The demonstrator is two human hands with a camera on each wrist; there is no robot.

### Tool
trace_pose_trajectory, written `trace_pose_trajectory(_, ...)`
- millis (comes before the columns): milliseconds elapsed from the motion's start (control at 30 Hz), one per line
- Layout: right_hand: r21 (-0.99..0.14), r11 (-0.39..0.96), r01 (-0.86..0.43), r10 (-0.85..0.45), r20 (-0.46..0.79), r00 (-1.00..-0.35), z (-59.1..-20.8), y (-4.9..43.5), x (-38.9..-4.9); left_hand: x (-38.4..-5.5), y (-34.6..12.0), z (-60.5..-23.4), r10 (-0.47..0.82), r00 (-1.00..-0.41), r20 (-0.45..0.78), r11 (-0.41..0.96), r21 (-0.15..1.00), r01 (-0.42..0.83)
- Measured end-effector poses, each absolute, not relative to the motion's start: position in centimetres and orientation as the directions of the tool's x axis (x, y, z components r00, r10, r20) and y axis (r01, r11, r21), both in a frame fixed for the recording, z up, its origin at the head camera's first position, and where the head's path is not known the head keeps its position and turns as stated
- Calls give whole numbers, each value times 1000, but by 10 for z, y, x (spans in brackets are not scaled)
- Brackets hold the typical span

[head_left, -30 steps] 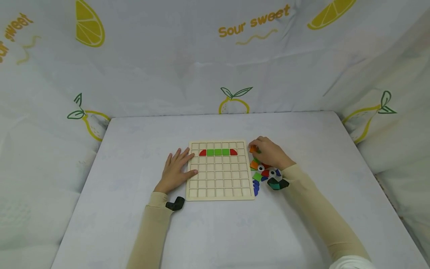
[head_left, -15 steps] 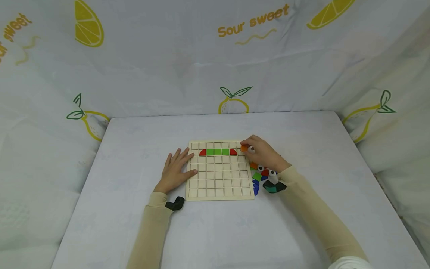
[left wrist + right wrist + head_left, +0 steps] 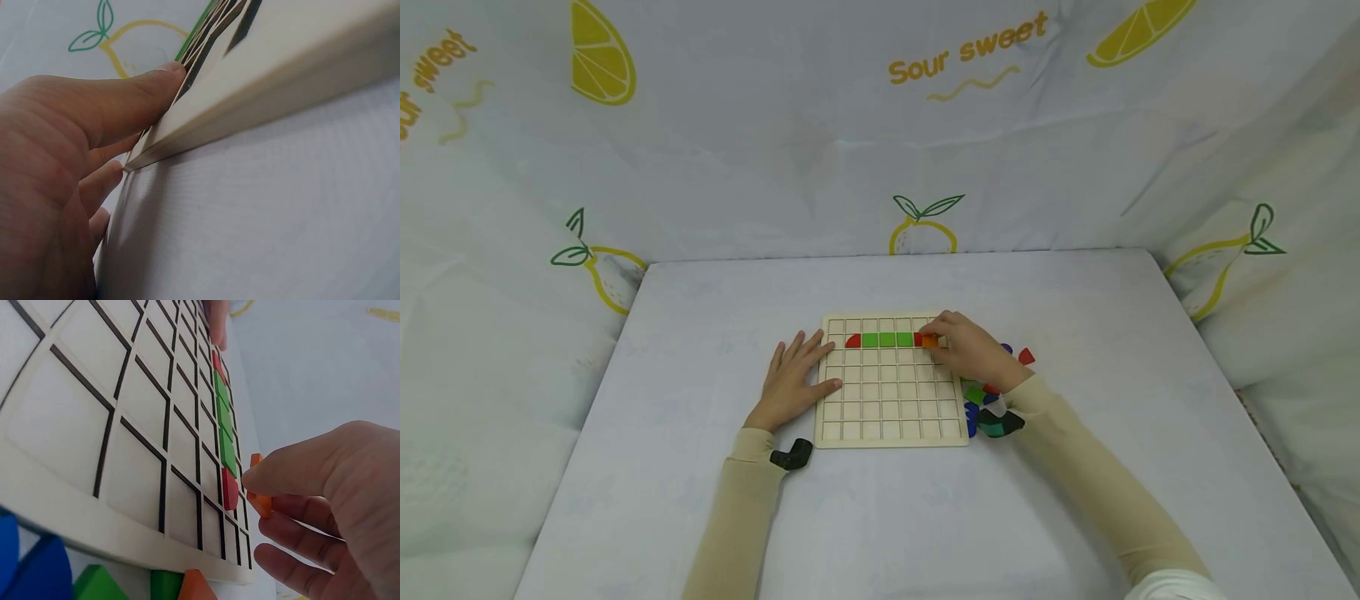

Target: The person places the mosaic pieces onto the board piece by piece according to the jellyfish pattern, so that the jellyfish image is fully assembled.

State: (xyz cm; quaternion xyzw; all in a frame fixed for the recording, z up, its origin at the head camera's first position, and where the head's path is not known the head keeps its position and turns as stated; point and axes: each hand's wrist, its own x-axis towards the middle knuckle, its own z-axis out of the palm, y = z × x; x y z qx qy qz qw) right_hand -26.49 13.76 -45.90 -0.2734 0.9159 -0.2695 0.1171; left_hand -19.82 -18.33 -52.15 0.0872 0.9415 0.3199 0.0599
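A pale wooden grid board [image 3: 882,408] lies on the white table. Across its second row run several green square tiles [image 3: 887,340], with a rounded red piece [image 3: 853,341] at the left end and another red piece [image 3: 230,489] at the right. My left hand [image 3: 793,387] rests on the board's left edge, fingers spread and thumb lying over the rim. Thumb and fingers of my right hand [image 3: 973,346] pinch a small orange piece [image 3: 261,504] close over the board, beside the right-hand red piece. That hand partly covers the orange piece.
Loose pieces lie along the board's right side, among them a green tile [image 3: 974,394], blue pieces [image 3: 972,419] and a separate red piece [image 3: 1027,357]. My right forearm passes over part of this pile. A lemon-printed cloth [image 3: 737,183] stands behind the table.
My right hand has picked up the orange piece from the pile and carried it left over the board to the second row's right end. The left hand stays put.
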Motion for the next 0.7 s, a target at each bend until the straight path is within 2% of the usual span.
trace_pose_trajectory(167, -561, 685, -465, -592, -58, -804, -462, 133, -263, -199, -183, -522, 201, -978, -54, 779, 614, 126)
trace_pose_trajectory(500, -451, 683, -574, -652, -24, -757, -467, 130, -263, -199, -183, -522, 199, -978, -58, 783, 609, 123)
trace_pose_trajectory(700, -426, 675, -602, -669, -8, -743, -468, 130, -262, -199, -183, -524, 199, -978, -54, 783, 609, 126)
